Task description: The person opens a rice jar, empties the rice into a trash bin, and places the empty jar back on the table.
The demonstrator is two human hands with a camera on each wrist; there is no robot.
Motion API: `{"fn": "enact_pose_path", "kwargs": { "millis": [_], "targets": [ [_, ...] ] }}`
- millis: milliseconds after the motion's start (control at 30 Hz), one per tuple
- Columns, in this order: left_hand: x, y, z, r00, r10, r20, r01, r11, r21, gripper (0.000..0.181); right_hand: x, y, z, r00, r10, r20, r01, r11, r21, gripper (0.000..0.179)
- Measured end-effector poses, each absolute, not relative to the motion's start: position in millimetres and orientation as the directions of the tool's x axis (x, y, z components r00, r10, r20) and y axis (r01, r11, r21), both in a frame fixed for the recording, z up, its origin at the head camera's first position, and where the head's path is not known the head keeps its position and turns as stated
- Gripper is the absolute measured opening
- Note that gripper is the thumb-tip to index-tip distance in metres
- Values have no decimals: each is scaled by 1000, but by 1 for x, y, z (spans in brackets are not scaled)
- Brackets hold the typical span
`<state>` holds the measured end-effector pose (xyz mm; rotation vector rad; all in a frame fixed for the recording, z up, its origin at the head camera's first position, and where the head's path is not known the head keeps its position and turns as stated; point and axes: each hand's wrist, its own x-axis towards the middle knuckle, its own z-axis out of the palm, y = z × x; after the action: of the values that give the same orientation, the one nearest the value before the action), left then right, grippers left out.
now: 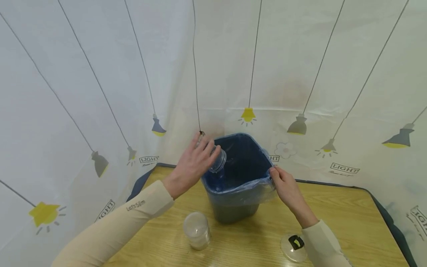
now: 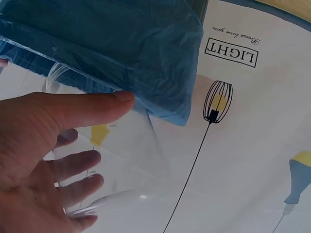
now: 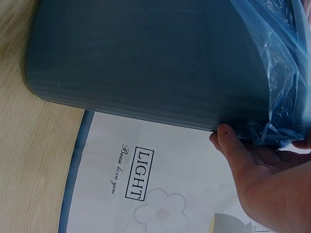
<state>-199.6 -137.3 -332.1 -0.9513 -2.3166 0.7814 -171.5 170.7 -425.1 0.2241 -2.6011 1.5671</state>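
A dark bin (image 1: 233, 213) lined with a thin blue plastic bag (image 1: 248, 191) stands on the table, tilted a little. My left hand (image 1: 197, 163) grips a clear jar (image 1: 219, 160), its mouth tipped over the bin's left rim. In the left wrist view, the thumb and fingers (image 2: 80, 165) curl around the see-through jar wall; its contents cannot be made out. At the bin's right rim, my right hand (image 1: 287, 187) pinches the rim and the bunched bag. The right wrist view shows that hand (image 3: 265, 177) beside the bag's folds (image 3: 284, 82).
Another clear jar (image 1: 197, 230) stands on the wooden table (image 1: 160, 244) in front of the bin. A clear round lid (image 1: 289, 256) with a black and yellow patch lies near my right sleeve. Behind the bin hangs a white sheet (image 1: 220, 74) printed with lamps.
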Motion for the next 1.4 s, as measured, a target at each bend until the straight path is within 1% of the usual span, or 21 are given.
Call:
{"fn": "enact_pose_path", "kwargs": {
  "millis": [200,433,700,767,933,1033,1133,1267,1400],
  "targets": [
    [-199,-139,-331,-620,750,232,450,582,-678,76,-172,170,-426,-984,-71,163,-177,466,-867,39],
    [-199,-141,-332,-614,752,240,459,587,-667,73,-173,169,-424,-983,-71,168,-182,467,-866,39],
    [-199,-146,-334,-606,755,253,477,598,-644,78,-172,167,-422,-983,-66,173,-183,475,-861,37],
    [-199,-149,-335,-600,752,273,477,610,-633,78,-172,167,-422,-983,-68,169,-181,475,-861,37],
    [-201,-157,-339,-584,744,325,502,646,-575,80,-171,167,-422,-983,-73,169,-183,470,-863,38],
    [-202,-161,-342,-587,725,360,512,677,-529,81,-172,167,-423,-983,-70,168,-181,469,-864,39],
    [-202,-166,-345,-590,692,416,519,720,-461,80,-172,167,-425,-984,-66,164,-176,469,-866,39],
    [-200,-172,-351,-587,635,502,520,771,-367,86,-172,167,-426,-985,-65,161,-173,466,-867,40],
    [-200,-178,-358,-546,580,604,528,798,-289,93,-172,167,-426,-985,-64,159,-171,465,-869,39]
  ]
}}
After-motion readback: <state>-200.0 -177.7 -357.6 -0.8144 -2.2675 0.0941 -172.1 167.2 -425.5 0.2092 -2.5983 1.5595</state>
